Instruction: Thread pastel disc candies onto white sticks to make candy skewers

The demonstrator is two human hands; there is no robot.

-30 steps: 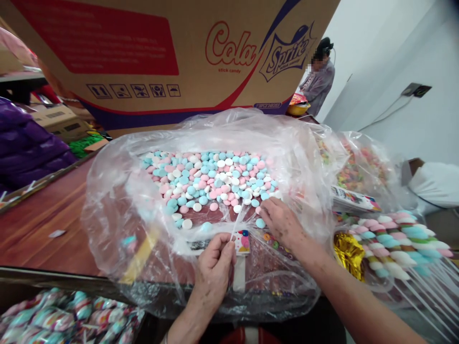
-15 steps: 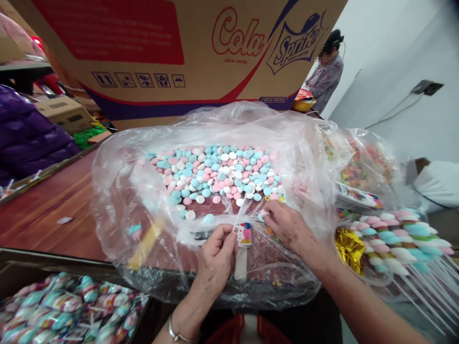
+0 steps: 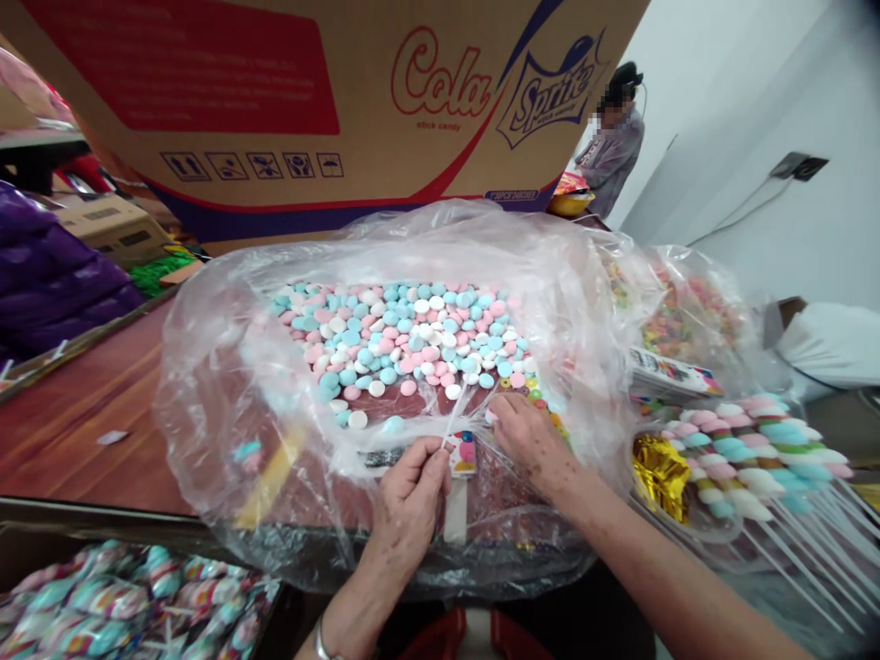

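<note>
At frame centre, my left hand (image 3: 411, 500) pinches a thin white stick (image 3: 454, 421). My right hand (image 3: 533, 440), fingers curled, touches the candy discs (image 3: 405, 339) inside the clear bag (image 3: 226, 412).

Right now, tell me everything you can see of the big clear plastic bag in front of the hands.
The clear plastic bag is large, thin, crinkled and glossy, lying open on the brown wooden table before a cardboard box. Its mouth gapes upward. Inside lies a heap of round pink, blue and white candies. The left hand pinches a thin white stick at the near rim; the right hand rests on the plastic beside the candies.
</note>
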